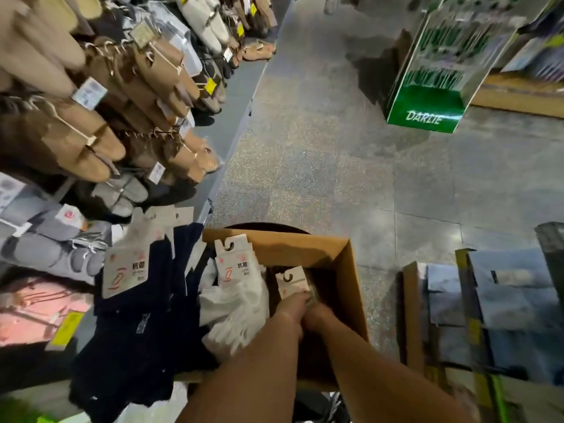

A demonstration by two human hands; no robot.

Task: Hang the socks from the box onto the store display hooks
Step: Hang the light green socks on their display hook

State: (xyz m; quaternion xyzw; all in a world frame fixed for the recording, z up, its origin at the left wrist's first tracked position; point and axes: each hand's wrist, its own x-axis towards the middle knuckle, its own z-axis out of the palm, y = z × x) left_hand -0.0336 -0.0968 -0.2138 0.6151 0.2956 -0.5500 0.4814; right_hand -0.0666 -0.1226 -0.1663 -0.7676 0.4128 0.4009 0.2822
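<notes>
Both hands in 1 brown cardboard box (348, 270): left hand (294, 306) pinches 1 white-carded dark sock pack (291, 282); right hand (317, 314) fingers hidden, can't tell. 1 white sock pack (238, 288) alongside.

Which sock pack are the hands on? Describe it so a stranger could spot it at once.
Find the open cardboard box at the bottom centre, beside the rack of hanging socks. Inside it, right of the white sock pack, both hands meet on a dark sock pack. Its white header card with a hook-shaped cutout stands just above the fingertips, lower and deeper in the box than the white pack's card.
</notes>
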